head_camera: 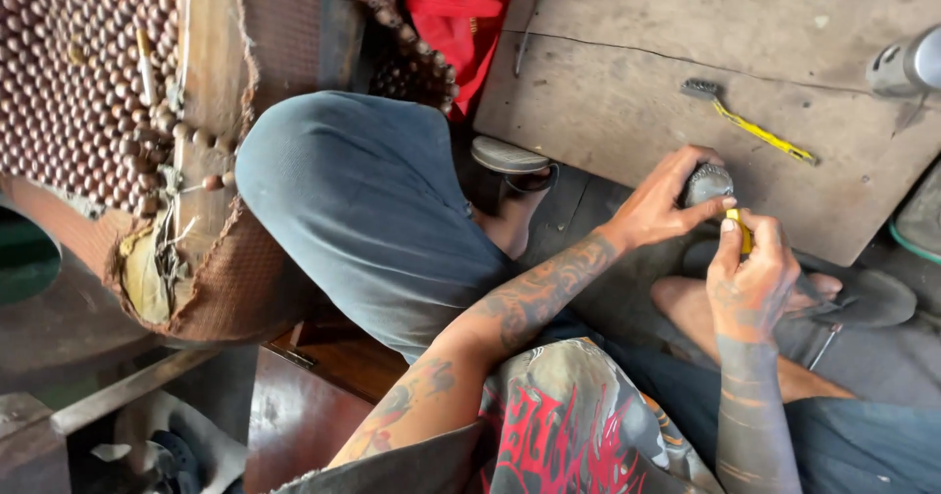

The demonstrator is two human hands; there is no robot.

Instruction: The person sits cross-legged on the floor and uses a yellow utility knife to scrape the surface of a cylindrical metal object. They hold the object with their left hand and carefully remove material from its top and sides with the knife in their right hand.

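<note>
Left hand: the left hand (659, 205) is curled around a small round grey metal part (708, 182), fingers wrapped over its top and thumb stretched under its near side; it grips the part firmly, just above the edge of the wooden board (627, 102).
Right hand: the right hand (753, 269) pinches a short yellow tool (737, 227) between thumb and forefinger, the other fingers folded in; the tool's tip meets the lower edge of the metal part.
Where the part is: held in the air between both hands, over the person's sandalled feet (510, 166) and close to the board's near edge.
How it will handle: the part looks like solid metal with a ribbed or toothed rim, so it is probably stiff, fairly heavy for its bulk and not fragile; the ribbing should give the fingers purchase. A grasp around the rim, as the left hand has it, seems the safest place to hold, leaving the face free.
The yellow tool: thin, light and rigid by its look; most of it is hidden in the fingers, so its kind cannot be told.
On the board: a wire brush with a yellow handle (750, 122) lies well apart from the hands, and a grey cylindrical object (907, 63) sits at the far right edge.
To the left: a worn beaded seat cover (88, 73) on torn padding.
</note>
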